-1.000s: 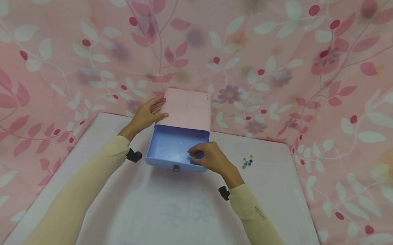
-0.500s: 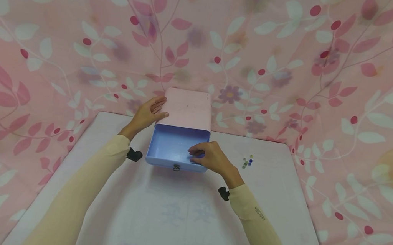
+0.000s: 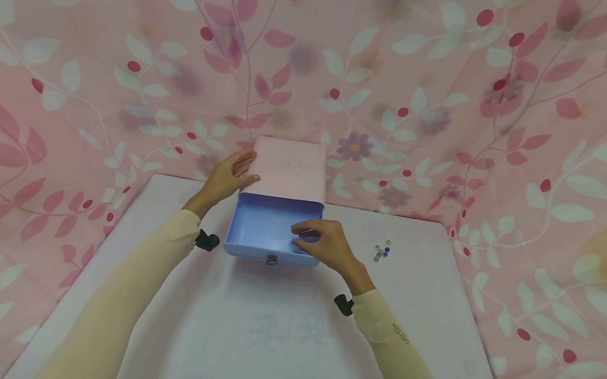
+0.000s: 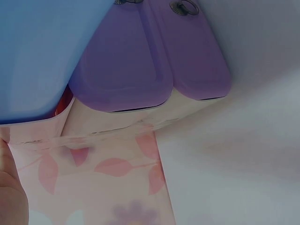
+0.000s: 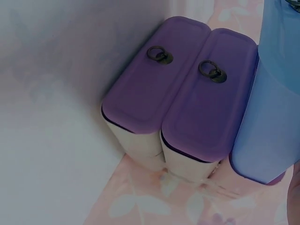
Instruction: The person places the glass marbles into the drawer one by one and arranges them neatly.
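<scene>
A small pink chest (image 3: pixel 290 167) stands at the table's back with its blue top drawer (image 3: pixel 258 221) pulled out. My left hand (image 3: pixel 227 174) rests along the chest's left side, its thumb lying on the top edge. Over the drawer's right part hovers my right hand (image 3: pixel 326 240), thumb and fingers apart, with no object visible between them. Beneath the blue drawer, both wrist views show two closed purple drawers (image 5: pixel 199 103) with ring pulls. Several glass marbles (image 3: pixel 382 250), clear, greenish and blue, lie on the table to the right. Part of the drawer floor is hidden behind my right hand.
A pale cloth-covered table (image 3: pixel 270 341) carries the chest. Pink floral cloth (image 3: pixel 397 90) hangs close behind the chest and along both sides. A metal ring pull (image 3: pixel 272 259) sits on the blue drawer's front.
My right thumb and fingers have parted slightly; a small thing faintly visible at the fingertips a second ago no longer shows there. My left hand and the chest look unmoved.
</scene>
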Tool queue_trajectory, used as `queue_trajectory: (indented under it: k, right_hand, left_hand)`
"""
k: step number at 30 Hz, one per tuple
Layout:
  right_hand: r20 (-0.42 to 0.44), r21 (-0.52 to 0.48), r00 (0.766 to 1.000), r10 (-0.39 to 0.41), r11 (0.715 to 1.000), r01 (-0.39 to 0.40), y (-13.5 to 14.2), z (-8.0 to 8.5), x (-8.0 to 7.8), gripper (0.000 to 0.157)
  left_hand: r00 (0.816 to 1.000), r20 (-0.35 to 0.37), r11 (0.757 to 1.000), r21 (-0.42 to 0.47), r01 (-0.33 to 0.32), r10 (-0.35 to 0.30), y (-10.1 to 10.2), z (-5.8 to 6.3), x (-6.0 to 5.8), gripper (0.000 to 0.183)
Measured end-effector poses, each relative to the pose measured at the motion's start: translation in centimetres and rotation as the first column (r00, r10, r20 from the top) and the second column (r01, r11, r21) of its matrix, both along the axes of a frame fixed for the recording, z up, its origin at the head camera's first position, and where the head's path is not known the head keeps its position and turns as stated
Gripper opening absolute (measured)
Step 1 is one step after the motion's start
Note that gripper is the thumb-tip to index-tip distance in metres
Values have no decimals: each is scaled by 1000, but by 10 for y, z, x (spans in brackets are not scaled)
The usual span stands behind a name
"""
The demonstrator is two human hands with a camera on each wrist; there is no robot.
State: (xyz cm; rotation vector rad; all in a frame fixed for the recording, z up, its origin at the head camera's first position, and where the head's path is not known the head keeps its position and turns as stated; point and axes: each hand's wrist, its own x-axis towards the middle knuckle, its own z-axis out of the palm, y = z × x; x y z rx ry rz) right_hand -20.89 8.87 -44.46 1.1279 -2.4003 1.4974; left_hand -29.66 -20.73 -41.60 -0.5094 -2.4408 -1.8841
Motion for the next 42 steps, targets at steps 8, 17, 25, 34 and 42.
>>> queue_trajectory:
  k: [8, 17, 25, 34, 42]
  right_hand:
    - [7, -201, 999, -40, 979, 40, -2, 16, 12, 29]
    - [-32, -288, 993, -110, 953, 96, 7, 15, 9, 34]
    - [-16, -340, 989, -144, 931, 130, 20, 10, 6, 33]
    - [10, -370, 980, -198, 910, 188, 39, 6, 4, 32]
    - [45, -387, 969, -243, 890, 241, 60, -4, 2, 34]
  left_hand:
    - [1000, -9, 1000, -23, -9, 9, 1, 1, 2, 75]
    - [1000, -18, 1000, 13, 2, -1, 1, 0, 1, 75]
    - [1000, -18, 1000, 14, 3, -2, 0, 0, 0, 76]
    - [1000, -16, 1000, 10, -1, 1, -1, -1, 0, 76]
    - [1000, -18, 1000, -14, -15, 14, 2, 1, 2, 75]
